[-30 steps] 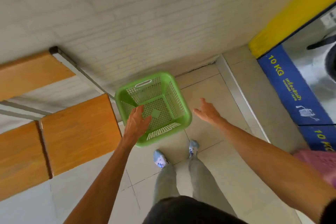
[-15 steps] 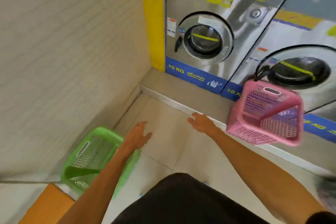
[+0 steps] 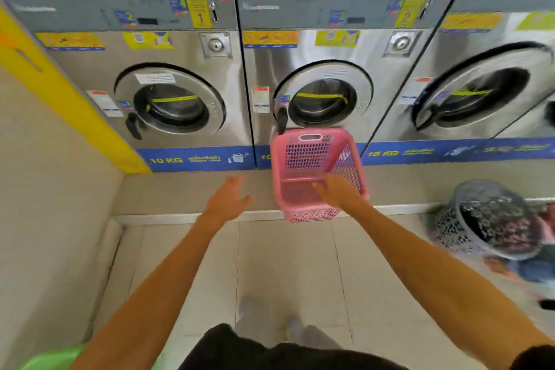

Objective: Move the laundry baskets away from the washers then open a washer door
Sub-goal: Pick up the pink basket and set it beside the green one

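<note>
Reaching over the pink basket [image 3: 303,156], right hand [image 3: 336,191] fingers [image 3: 319,187] inside its rim.

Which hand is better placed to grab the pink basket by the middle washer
The right. The right hand is already at the pink basket's near rim, seemingly touching it, while the left hand hangs open over the ledge, off to the basket's side.

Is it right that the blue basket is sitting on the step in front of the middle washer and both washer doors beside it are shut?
Not quite: the basket on the step is pink, not blue, as the head view shows. It does sit before the middle washer, and the doors look shut.
</note>
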`<state>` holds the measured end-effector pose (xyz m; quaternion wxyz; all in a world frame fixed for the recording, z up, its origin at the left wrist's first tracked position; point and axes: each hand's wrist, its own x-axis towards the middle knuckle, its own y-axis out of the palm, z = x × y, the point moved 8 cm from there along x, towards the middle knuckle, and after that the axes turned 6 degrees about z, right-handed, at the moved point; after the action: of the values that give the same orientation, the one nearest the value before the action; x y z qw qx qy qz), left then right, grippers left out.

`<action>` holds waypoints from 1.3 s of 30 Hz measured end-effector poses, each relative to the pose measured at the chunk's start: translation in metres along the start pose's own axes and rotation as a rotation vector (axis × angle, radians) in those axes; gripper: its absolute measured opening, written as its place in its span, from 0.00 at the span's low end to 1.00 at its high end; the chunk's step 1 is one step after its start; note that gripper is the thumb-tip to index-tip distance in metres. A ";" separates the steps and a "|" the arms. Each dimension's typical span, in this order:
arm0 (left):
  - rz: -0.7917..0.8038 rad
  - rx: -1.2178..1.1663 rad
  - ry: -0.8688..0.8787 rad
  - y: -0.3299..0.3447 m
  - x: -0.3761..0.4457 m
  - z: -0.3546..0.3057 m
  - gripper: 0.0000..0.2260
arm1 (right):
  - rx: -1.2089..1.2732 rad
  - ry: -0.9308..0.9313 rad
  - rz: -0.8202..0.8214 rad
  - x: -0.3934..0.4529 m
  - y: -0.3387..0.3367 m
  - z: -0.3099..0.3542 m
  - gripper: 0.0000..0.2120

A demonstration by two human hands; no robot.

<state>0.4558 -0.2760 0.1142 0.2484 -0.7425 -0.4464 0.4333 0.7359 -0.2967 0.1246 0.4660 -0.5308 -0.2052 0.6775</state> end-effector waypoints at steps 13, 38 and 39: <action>0.118 0.148 0.002 0.026 0.227 -0.070 0.34 | 0.023 0.322 -0.020 0.152 -0.073 -0.173 0.27; -0.012 -0.070 -0.361 0.205 0.422 0.023 0.42 | 0.009 0.336 -0.041 0.403 0.042 -0.343 0.35; -0.049 -0.063 -0.367 0.210 0.422 0.025 0.42 | 0.008 0.313 -0.068 0.405 0.046 -0.344 0.35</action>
<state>0.6233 -0.0064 -0.2353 0.1501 -0.6472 -0.5155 0.5412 1.0292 -0.0496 -0.2464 0.5170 -0.6208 -0.1452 0.5711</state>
